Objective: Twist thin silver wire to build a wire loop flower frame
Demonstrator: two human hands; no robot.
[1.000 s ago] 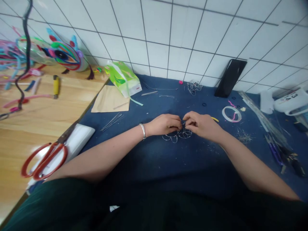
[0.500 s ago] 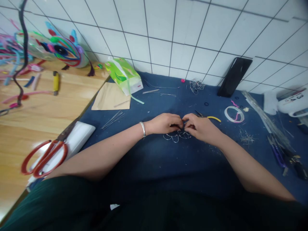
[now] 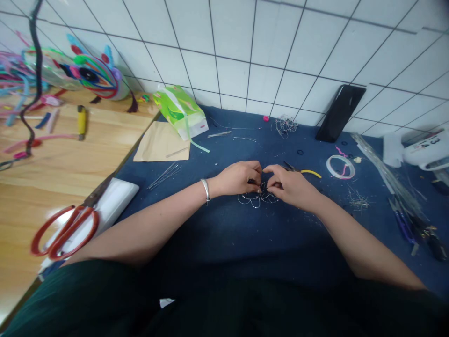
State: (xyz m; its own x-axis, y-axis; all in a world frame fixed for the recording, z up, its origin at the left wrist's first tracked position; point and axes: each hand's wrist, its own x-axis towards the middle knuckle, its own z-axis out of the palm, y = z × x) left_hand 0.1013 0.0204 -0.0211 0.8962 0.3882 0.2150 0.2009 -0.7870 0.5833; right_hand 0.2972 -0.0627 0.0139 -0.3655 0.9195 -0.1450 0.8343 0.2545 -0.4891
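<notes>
Thin silver wire (image 3: pixel 254 201), bent into several loops, lies on the dark blue cloth between my hands. My left hand (image 3: pixel 242 179), with a silver bangle at the wrist, has its fingers curled closed on the wire's upper part. From the other side, my right hand (image 3: pixel 286 182) pinches at the same wire with its thumb and a curled finger, its index finger stretched toward the left hand. The exact contact points are too small to make out. Just behind the right hand lie pliers with a yellow handle (image 3: pixel 310 173), partly hidden.
Red-handled scissors (image 3: pixel 93 220) rest on a white box (image 3: pixel 121 199) at left. Straight wires (image 3: pixel 164 175), a green tissue pack (image 3: pixel 180 110) and brown paper (image 3: pixel 159 140) lie farther back. A black phone (image 3: pixel 340 112) leans on the tiled wall. Purple-handled pliers (image 3: pixel 403 224) lie at right.
My hands have drawn slightly apart, the left one shifting a little left. My right index finger is straighter. The wire loops stay in about the same place.
</notes>
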